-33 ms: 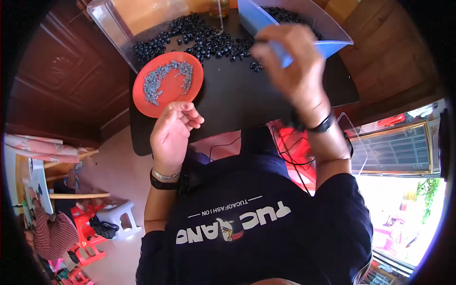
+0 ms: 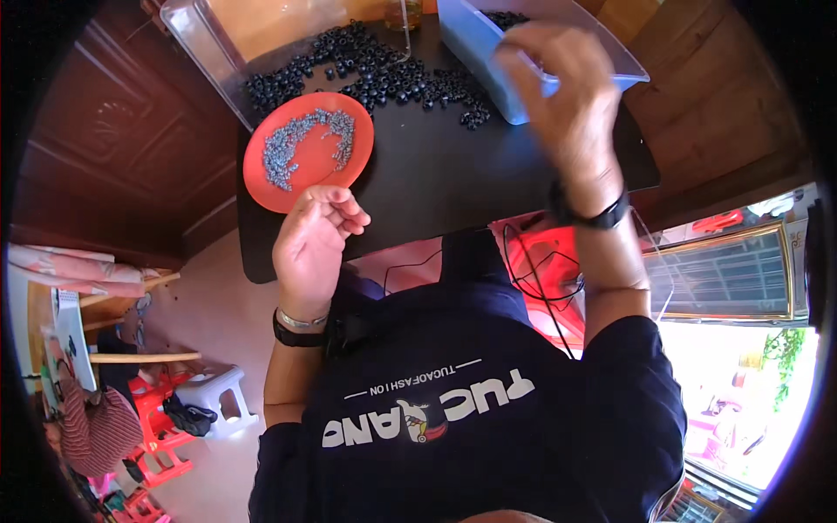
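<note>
My left hand [image 2: 312, 240] is held palm-up at the near edge of an orange-red plate [image 2: 301, 187], its fingers curled in and pressed together. Whatever lies between its fingertips, if anything, is too small to make out. Small silvery-grey metal pieces [image 2: 281, 157] lie in a curved band on the plate. My right hand [image 2: 571, 100] is raised over the near side of a blue plastic bin [image 2: 488, 65], its fingers bent and smeared by motion. I cannot see whether it holds anything. Many small black ring-like parts [image 2: 349, 57] are strewn across the far side of the dark table.
More black parts [image 2: 506, 19] lie inside the bin. A clear plastic panel [image 2: 205, 52] stands at the table's far left. Dark cables [image 2: 523, 279] hang below the table's near edge [image 2: 392, 242]. Red and white stools [image 2: 218, 397] stand on the floor at left.
My right hand has moved right and slightly nearer, from the bin's left corner to over its near side. My left hand has barely shifted.
</note>
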`<control>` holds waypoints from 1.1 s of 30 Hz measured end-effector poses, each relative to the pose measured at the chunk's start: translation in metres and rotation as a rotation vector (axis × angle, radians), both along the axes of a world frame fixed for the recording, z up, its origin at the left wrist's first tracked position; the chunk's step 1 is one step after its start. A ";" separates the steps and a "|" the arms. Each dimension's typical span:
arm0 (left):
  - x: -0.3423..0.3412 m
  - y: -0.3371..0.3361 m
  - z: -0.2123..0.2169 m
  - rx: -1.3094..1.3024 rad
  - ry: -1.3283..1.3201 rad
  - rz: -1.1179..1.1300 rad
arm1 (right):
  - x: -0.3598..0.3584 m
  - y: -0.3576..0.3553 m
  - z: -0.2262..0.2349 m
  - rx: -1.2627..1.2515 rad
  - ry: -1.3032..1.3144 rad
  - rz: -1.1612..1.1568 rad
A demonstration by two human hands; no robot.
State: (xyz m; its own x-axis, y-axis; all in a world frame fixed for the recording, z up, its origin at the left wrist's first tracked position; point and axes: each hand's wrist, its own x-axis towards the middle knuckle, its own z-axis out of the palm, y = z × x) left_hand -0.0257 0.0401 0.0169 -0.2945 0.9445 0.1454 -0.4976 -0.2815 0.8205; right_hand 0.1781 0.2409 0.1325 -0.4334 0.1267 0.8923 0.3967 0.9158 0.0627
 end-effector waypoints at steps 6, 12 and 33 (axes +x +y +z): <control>-0.006 -0.006 -0.008 -0.042 -0.035 0.040 | 0.007 0.011 0.029 -0.099 0.153 -0.056; -0.007 -0.007 -0.010 -0.071 -0.046 0.013 | -0.047 0.037 -0.049 -0.349 -0.193 0.216; -0.004 0.003 -0.012 -0.028 0.017 0.022 | -0.070 -0.003 -0.060 -1.310 -0.316 0.737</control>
State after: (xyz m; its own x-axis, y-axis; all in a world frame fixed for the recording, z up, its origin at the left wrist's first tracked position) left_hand -0.0297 0.0429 0.0054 -0.3133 0.9415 0.1246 -0.4769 -0.2694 0.8366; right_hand 0.1085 0.2375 0.0724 -0.8947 0.4036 0.1915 -0.0296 0.3743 -0.9268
